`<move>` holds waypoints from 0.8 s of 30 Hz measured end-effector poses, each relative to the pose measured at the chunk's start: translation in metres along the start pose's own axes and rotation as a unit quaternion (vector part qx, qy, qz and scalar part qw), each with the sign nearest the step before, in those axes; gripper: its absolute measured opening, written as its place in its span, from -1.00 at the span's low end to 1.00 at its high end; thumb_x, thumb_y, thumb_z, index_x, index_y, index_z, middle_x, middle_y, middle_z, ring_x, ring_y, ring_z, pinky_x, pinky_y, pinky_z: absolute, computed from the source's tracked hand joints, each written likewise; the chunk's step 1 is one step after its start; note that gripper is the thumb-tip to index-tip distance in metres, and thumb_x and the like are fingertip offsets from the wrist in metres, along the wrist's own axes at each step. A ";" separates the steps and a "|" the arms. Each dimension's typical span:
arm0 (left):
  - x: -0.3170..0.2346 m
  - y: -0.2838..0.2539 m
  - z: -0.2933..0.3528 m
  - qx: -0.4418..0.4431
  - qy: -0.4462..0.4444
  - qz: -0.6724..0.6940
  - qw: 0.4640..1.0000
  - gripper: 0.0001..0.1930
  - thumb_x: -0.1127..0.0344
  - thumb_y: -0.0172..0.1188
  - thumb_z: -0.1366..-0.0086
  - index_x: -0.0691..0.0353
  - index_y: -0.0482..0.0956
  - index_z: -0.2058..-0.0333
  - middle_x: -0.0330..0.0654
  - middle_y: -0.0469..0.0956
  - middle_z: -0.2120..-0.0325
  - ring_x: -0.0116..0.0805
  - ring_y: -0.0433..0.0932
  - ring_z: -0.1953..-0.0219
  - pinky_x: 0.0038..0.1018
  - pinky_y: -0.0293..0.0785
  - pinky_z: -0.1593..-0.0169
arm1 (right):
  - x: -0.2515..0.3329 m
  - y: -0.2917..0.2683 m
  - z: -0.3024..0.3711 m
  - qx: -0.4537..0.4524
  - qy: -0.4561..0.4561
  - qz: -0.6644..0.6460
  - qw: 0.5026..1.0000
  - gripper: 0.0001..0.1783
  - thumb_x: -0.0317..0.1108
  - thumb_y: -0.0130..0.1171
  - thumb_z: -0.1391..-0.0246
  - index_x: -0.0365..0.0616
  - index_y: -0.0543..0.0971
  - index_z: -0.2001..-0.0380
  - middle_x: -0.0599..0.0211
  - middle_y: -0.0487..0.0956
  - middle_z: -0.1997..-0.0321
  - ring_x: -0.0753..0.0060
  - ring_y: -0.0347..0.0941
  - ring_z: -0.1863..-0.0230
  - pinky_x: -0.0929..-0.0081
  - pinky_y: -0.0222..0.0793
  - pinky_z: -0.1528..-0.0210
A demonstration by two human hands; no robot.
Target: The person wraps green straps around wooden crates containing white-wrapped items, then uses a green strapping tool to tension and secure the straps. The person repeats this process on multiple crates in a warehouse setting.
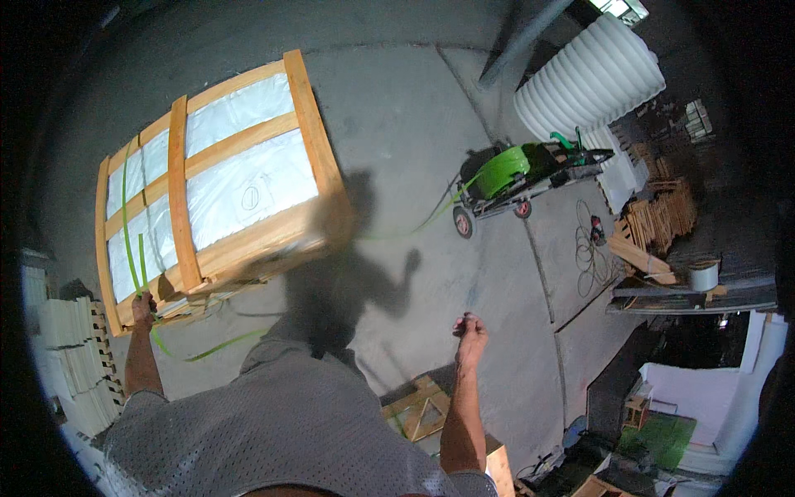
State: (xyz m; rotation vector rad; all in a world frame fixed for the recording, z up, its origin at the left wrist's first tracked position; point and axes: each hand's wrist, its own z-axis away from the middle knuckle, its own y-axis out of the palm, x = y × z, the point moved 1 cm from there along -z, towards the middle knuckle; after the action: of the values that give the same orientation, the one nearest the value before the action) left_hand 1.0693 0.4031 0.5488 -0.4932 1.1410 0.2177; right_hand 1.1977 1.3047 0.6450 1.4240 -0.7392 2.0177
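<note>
**Left hand [143, 308] grips green strap [142, 258] at the crate's near edge**

And here we are at the crate [177, 182], a timber frame around white wrapping, lying just beyond the left hand and spreading away to its right! The left hand is closed around the strap, right by the crate's near left corner. From those fingers, one length runs away across the top, a shorter end stands up beside it, and more loops over the floor [414, 108], below and to the right of the hand.

Over to the right hand [470, 331], out in mid-air, well apart from the crate: fingers curled inward, and whether anything sits between them, I cannot tell. Ahead of it stands the wheeled cart [507, 170] with its green coil, a thin green strand trailing off toward the crate. Farther out, beyond the cart, there's the big white roll [592, 79]!

Right of that hand, a loose cable [590, 269] curls over the floor, with wooden slats [662, 214] piled beyond. Left of the left hand, pale panels [74, 364] are stacked up.
</note>
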 end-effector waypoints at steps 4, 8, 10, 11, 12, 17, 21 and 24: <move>0.004 0.012 -0.024 -0.069 -0.042 -0.005 0.997 -0.77 0.19 0.12 -0.31 0.16 0.38 0.46 -0.32 0.30 0.73 -0.51 0.26 0.73 -0.47 0.19 0.66 | 0.029 0.029 -0.084 -0.001 0.007 -0.037 0.999 -0.78 -0.29 0.04 -0.20 -0.24 0.52 0.28 0.29 0.57 0.47 0.47 0.46 0.52 0.53 0.40 0.46; 0.001 0.018 -0.043 -0.068 -0.022 -0.071 0.995 -0.76 0.18 0.08 -0.34 0.15 0.39 0.47 -0.35 0.28 0.75 -0.53 0.26 0.75 -0.51 0.17 0.70 | 0.063 0.048 -0.142 0.007 0.039 -0.051 0.998 -0.75 -0.29 0.02 -0.19 -0.26 0.52 0.23 0.28 0.58 0.45 0.45 0.47 0.52 0.51 0.40 0.47; -0.004 0.022 -0.047 -0.100 -0.059 -0.124 0.985 -0.72 0.13 0.07 -0.35 0.14 0.37 0.49 -0.37 0.27 0.76 -0.54 0.26 0.75 -0.51 0.16 0.70 | 0.077 0.059 -0.173 0.005 0.055 -0.057 0.997 -0.74 -0.28 0.03 -0.18 -0.27 0.53 0.23 0.28 0.58 0.45 0.44 0.47 0.53 0.49 0.41 0.47; -0.008 0.026 -0.050 -0.099 -0.059 -0.155 0.981 -0.71 0.10 0.07 -0.35 0.13 0.37 0.48 -0.37 0.27 0.76 -0.56 0.24 0.75 -0.51 0.17 0.69 | 0.083 0.062 -0.188 0.006 0.071 -0.071 0.995 -0.74 -0.28 0.03 -0.18 -0.27 0.53 0.23 0.27 0.58 0.45 0.44 0.47 0.53 0.49 0.41 0.47; -0.011 0.030 -0.050 -0.067 -0.031 -0.120 0.990 -0.70 0.09 0.07 -0.35 0.12 0.36 0.49 -0.38 0.27 0.76 -0.56 0.23 0.75 -0.51 0.17 0.68 | 0.087 0.065 -0.203 0.008 0.070 -0.056 0.996 -0.74 -0.28 0.03 -0.17 -0.27 0.53 0.23 0.27 0.57 0.45 0.44 0.47 0.53 0.48 0.41 0.48; -0.022 0.047 -0.047 -0.113 -0.036 -0.145 0.982 -0.69 0.13 0.02 -0.38 0.13 0.34 0.53 -0.38 0.25 0.76 -0.57 0.19 0.76 -0.51 0.14 0.67 | 0.115 0.074 -0.313 0.044 0.057 -0.060 0.996 -0.74 -0.26 0.04 -0.16 -0.25 0.53 0.27 0.25 0.58 0.44 0.41 0.47 0.54 0.45 0.41 0.48; -0.029 0.062 -0.047 -0.174 -0.075 -0.180 0.965 -0.70 0.16 -0.03 -0.40 0.14 0.34 0.52 -0.37 0.16 0.80 -0.54 0.09 0.77 -0.49 0.09 0.67 | 0.157 0.069 -0.445 0.020 -0.032 0.064 0.997 -0.70 -0.16 0.06 -0.16 -0.21 0.51 0.30 0.24 0.60 0.39 0.39 0.52 0.46 0.43 0.41 0.47; -0.037 0.085 -0.048 -0.160 -0.050 -0.223 0.960 -0.69 0.09 -0.02 -0.41 0.12 0.32 0.48 -0.38 0.19 0.73 -0.56 0.14 0.70 -0.48 0.12 0.62 | 0.199 0.057 -0.561 0.017 -0.129 0.157 0.979 -0.65 -0.09 0.09 -0.15 -0.22 0.49 0.30 0.28 0.59 0.39 0.42 0.50 0.49 0.46 0.39 0.50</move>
State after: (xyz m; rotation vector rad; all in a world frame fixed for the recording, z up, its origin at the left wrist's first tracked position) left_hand 0.9805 0.4572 0.5447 -1.0017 0.8703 0.0310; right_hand 0.7395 1.6879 0.6680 1.6997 -1.1061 2.1037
